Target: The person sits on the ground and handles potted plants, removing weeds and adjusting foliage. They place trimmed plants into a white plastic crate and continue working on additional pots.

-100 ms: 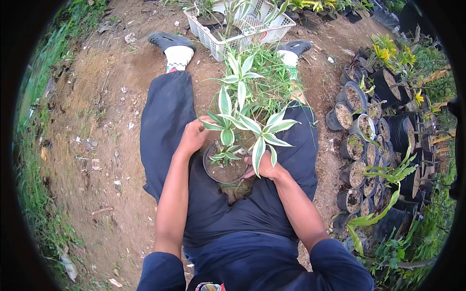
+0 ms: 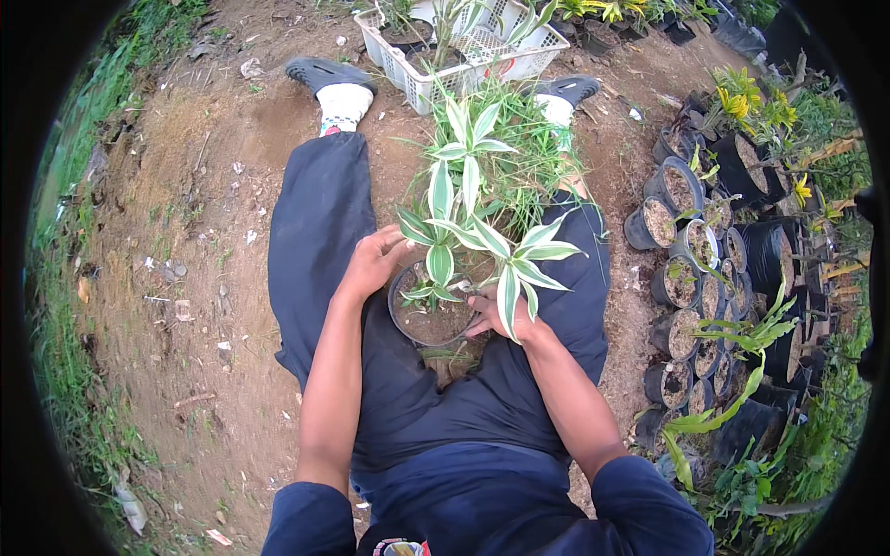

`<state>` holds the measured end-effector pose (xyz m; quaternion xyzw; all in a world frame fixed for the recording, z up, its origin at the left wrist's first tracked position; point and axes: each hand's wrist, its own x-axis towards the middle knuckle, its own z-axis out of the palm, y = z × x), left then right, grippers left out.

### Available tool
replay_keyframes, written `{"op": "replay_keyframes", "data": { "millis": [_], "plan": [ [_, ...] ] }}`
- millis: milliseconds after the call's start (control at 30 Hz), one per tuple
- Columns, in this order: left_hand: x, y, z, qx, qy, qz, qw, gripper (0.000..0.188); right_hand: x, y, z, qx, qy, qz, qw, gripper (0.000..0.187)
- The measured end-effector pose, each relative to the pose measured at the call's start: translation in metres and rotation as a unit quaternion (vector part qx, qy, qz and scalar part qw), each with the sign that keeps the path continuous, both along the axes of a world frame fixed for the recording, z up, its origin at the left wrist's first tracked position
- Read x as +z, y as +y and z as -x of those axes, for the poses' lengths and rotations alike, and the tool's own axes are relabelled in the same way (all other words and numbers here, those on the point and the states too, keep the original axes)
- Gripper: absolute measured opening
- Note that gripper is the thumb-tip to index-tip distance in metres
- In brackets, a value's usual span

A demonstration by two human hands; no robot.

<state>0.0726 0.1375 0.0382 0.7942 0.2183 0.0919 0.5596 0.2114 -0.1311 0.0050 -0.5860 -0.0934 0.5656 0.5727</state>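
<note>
A round black plant pot (image 2: 408,327) with brown soil sits between my thighs. It holds a plant with long green leaves edged in white (image 2: 440,264), whose stems lean away from me and to the right. My left hand (image 2: 374,264) curls at the pot's far left rim, fingertips beside the leaves. At the right rim, my right hand (image 2: 503,315) is closed on the pot, thumb towards the soil. A leaf rosette (image 2: 519,259) overhangs that hand and hides some of its fingers.
Pulled grass (image 2: 528,157) is heaped between my lower legs. Beyond it stands a white plastic crate (image 2: 422,88) with potted plants. Several black pots of soil (image 2: 677,281) line the right side, near yellow-leaved plants (image 2: 735,104). Green grass (image 2: 69,371) edges the dirt at left.
The leaves have swung slightly to the right. My left fingertips have slid a little right and nearer to me; my right hand keeps its hold at the rim.
</note>
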Motion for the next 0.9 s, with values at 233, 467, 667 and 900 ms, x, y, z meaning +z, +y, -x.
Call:
{"op": "replay_keyframes", "data": {
  "millis": [233, 467, 667, 900],
  "plan": [
    [0.019, -0.003, -0.027, 0.050, -0.062, 0.216, 0.973, 0.050, 0.059, 0.021, -0.010, -0.062, -0.041, -0.016, 0.997, 0.034],
    [0.055, 0.072, -0.131, 0.103, -0.032, -0.116, 0.987, 0.033, 0.143, 0.011, -0.059, -0.171, -0.113, -0.018, 0.979, 0.030],
    [0.043, 0.147, -0.247, 0.134, -0.072, -0.417, 0.896, 0.045, 0.164, -0.031, -0.082, -0.277, -0.136, 0.005, 0.951, 0.032],
    [0.009, 0.196, -0.297, -0.012, 0.065, -0.645, 0.761, 0.030, 0.139, -0.079, -0.079, -0.338, -0.125, 0.046, 0.932, 0.033]
  ]
}}
